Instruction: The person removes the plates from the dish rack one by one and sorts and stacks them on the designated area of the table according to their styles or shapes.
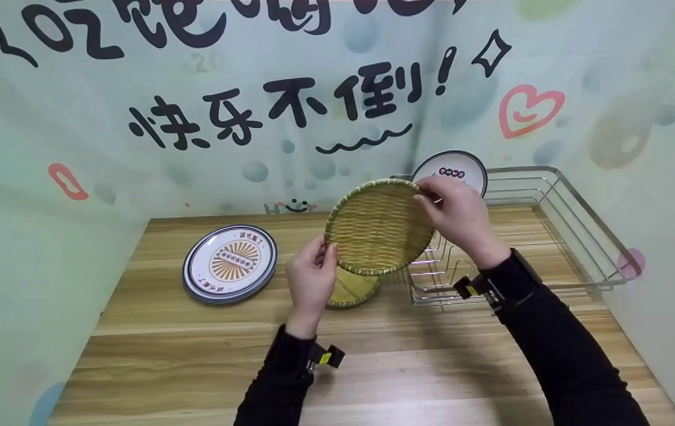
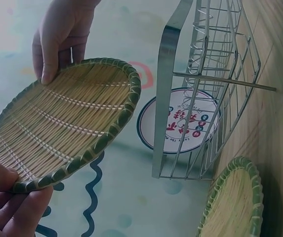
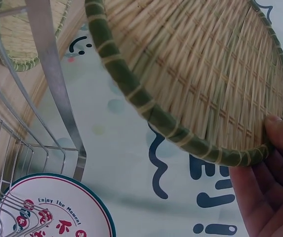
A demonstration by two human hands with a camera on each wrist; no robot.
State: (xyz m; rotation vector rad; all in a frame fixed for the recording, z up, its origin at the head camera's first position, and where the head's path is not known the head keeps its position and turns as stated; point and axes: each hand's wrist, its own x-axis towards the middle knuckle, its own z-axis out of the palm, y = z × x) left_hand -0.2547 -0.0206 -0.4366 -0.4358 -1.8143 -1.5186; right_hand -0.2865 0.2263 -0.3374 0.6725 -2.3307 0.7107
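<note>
A round woven bamboo tray (image 1: pixel 382 228) with a green-bound rim is held up above the table, tilted. My left hand (image 1: pixel 312 275) pinches its lower left rim between thumb and fingers. On the upper right rim, my right hand (image 1: pixel 459 210) grips with the thumb on the woven face, as the right wrist view shows too. Beneath it, a second bamboo tray (image 1: pixel 354 288) lies on the table, partly covered by the raised one. In the left wrist view this lower tray (image 2: pixel 235 202) shows its green rim.
A wire dish rack (image 1: pixel 580 234) stands at the right, with a white plate (image 1: pixel 462 163) upright at its back left. Stacked white plates (image 1: pixel 230 261) with blue rims lie on the left of the wooden table (image 1: pixel 195 361). A printed curtain (image 1: pixel 243 171) hangs behind.
</note>
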